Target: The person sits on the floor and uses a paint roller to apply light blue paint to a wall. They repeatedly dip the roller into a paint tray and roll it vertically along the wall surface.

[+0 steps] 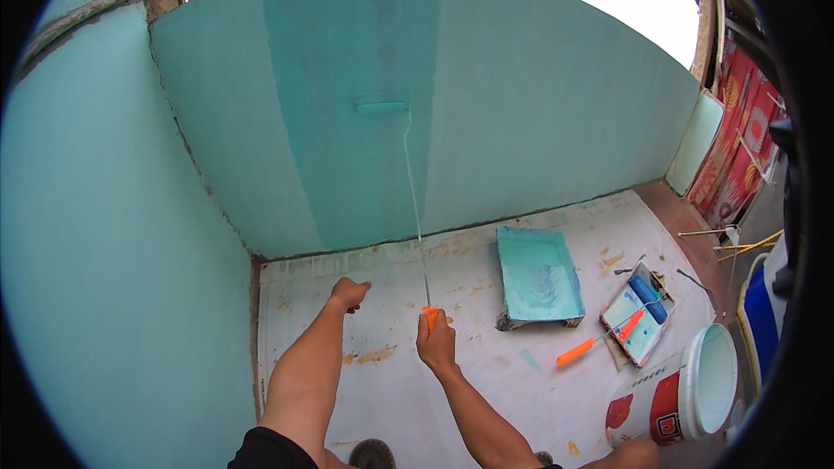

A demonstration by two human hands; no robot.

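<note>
My right hand point(437, 340) is wrapped round the orange handle of a paint roller point(416, 208). Its long thin metal rod runs up to a teal roller sleeve, which lies level against the wall point(539, 104). Around the sleeve is a darker, wet-looking teal band of paint point(356, 43), with paler teal on both sides. My left hand point(351, 293) hangs to the left of the handle, its fingers curled and nothing visible in them. To the right of my right hand, a paint tray point(540, 274) coated in teal paint rests on the floor sheet.
A stained white sheet point(391, 399) covers the floor. Right of the tray sit a smaller tray point(656, 339) with a blue roller, an orange-handled roller point(575, 353) and a white-and-red bucket point(647, 404). A side wall point(113, 234) rises at left; a red patterned curtain point(738, 139) hangs far right.
</note>
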